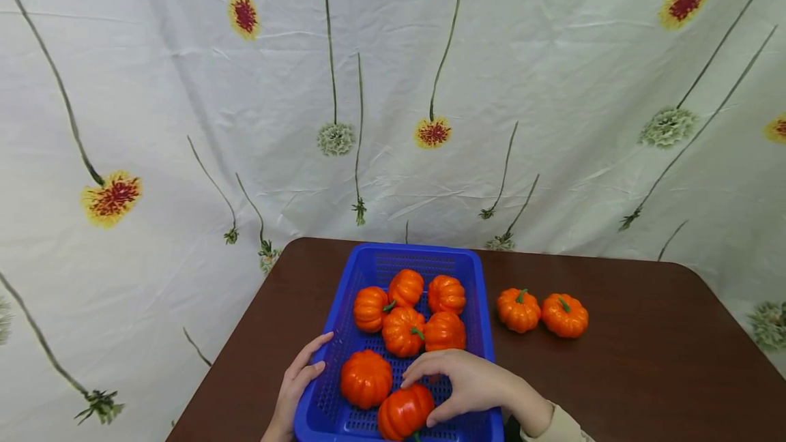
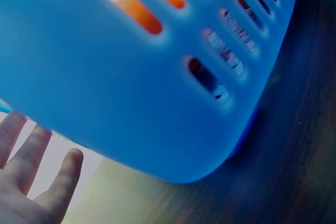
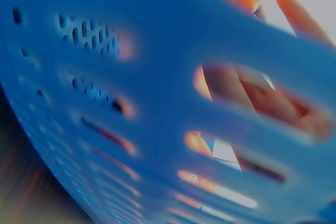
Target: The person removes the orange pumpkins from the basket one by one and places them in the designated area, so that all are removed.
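Observation:
In the head view my left hand (image 1: 297, 387) rests at the left rim of a blue slotted plastic basket (image 1: 486, 319). Its fingers look fairly straight against the rim, and the left wrist view shows the fingers (image 2: 65, 182) beside the basket wall (image 2: 115, 93). My right hand (image 1: 463, 380) reaches over the basket's right side, with thumb and fingers curved round a shiny orange-red toy pumpkin (image 1: 402, 415) near the front. Another deep-orange pumpkin (image 1: 366, 379) sits just left of it. Through the slots in the right wrist view, parts of the right hand (image 3: 268, 98) show.
Several orange pumpkins (image 1: 402, 331) cluster in the basket's far half. Two more, a pumpkin (image 1: 518, 310) and its neighbouring pumpkin (image 1: 565, 316), stand on the dark brown table (image 1: 645, 360) right of the basket. A white flowered cloth (image 1: 393, 176) hangs behind the table.

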Demonstrator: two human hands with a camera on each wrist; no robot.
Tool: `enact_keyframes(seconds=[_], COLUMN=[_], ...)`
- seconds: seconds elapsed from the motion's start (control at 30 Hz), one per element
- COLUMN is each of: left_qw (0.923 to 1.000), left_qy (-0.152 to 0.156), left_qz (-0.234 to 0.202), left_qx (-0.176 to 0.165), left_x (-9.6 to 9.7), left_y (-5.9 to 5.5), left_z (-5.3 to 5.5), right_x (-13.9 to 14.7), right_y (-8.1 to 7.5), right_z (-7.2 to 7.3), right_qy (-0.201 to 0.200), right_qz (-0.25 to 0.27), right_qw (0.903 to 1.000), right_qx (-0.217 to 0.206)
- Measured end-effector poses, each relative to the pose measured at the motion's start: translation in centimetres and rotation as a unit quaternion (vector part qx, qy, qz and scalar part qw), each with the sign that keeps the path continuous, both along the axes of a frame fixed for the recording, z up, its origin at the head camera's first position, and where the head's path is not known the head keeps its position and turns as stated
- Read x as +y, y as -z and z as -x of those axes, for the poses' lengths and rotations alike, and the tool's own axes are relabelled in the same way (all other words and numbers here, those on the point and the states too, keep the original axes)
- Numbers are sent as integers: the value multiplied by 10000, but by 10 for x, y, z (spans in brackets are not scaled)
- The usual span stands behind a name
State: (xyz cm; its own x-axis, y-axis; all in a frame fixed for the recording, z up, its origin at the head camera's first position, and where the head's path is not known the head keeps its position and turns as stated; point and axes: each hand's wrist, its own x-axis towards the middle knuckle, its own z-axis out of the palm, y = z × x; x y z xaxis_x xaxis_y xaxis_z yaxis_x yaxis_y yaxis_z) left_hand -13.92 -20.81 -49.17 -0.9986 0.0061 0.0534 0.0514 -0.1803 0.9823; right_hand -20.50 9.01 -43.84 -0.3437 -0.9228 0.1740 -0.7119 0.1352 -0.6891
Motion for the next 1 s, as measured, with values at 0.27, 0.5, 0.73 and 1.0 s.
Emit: enact_keyframes(seconds=[0.27, 0.5, 0.73, 1.0], left_qw=[9999, 9999, 10000, 9999], left_qy=[-79, -64, 65, 136], left_qz=[33, -35, -59, 13], left_qx=[-68, -85, -18, 94], left_x=[0, -1, -1, -2], left_y=[-1, -2, -2, -2], left_z=[1, 0, 0, 0], right_x=[-3, -6, -7, -3], right_y=[0, 1, 1, 4], right_z=[1, 1, 0, -2], right_qy=[15, 48, 250, 475], right_qz=[-171, -357, -516, -445], right_qw=[9997, 9993, 9970, 9947], right_qx=[144, 109, 519, 795])
